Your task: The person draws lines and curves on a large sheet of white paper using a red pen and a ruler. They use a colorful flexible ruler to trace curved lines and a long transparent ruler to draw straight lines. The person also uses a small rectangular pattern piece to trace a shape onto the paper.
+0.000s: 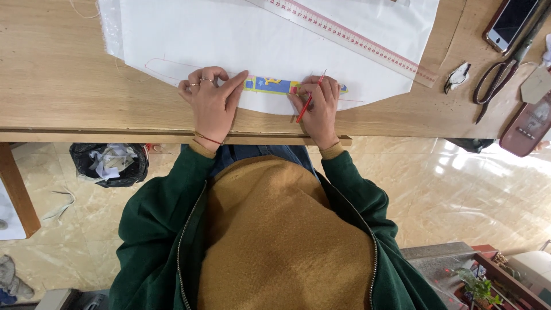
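Left hand (211,100) pressed flat on a short, bright blue-and-yellow ruler (275,85), fingers spread, gripping nothing. Right hand (317,106) pinched shut on a thin red pencil (305,107), tip at the ruler's edge. Underneath, a big white sheet of cloth (229,40), near the edge of the wooden tabletop (51,74): probably light, soft, slippery, best held down flat. Farther off, a long clear ruler (350,39), dark scissors (495,80), a phone (511,23).

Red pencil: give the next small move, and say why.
Probably draw the red pencil on along the small colourful ruler. The left hand presses that ruler flat on the white fabric, the right hand has the tip at its edge, and the red line looks unfinished.
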